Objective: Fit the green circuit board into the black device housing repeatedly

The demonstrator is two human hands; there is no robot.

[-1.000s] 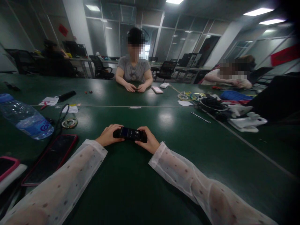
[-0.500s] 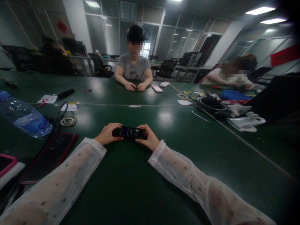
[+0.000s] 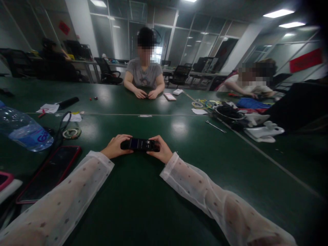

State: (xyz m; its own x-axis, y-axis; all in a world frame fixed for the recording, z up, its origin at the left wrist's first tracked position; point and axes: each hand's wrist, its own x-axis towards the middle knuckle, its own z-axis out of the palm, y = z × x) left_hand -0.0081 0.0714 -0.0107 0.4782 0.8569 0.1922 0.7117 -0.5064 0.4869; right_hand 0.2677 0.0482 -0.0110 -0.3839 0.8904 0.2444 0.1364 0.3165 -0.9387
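A black handheld device (image 3: 140, 145) with a small dark screen and light markings lies sideways between my hands, close to the green tabletop. My left hand (image 3: 115, 147) grips its left end, fingers over the far edge and thumb on the near edge. The right end is pinched the same way by my right hand (image 3: 163, 151). I cannot tell whether the device rests on the table or is just above it. Sheer white dotted sleeves cover both forearms.
Left of my hands are a phone with a red edge (image 3: 51, 174), a water bottle (image 3: 28, 131) and a coiled cable (image 3: 71, 133). A wrench (image 3: 215, 126) and piled cables (image 3: 227, 111) lie to the right. A person (image 3: 144, 73) sits opposite; another (image 3: 252, 80) works at the right.
The whole view has shifted slightly, so things appear a little further left. Both hands keep their hold on the device. The person at the right has moved their hands.
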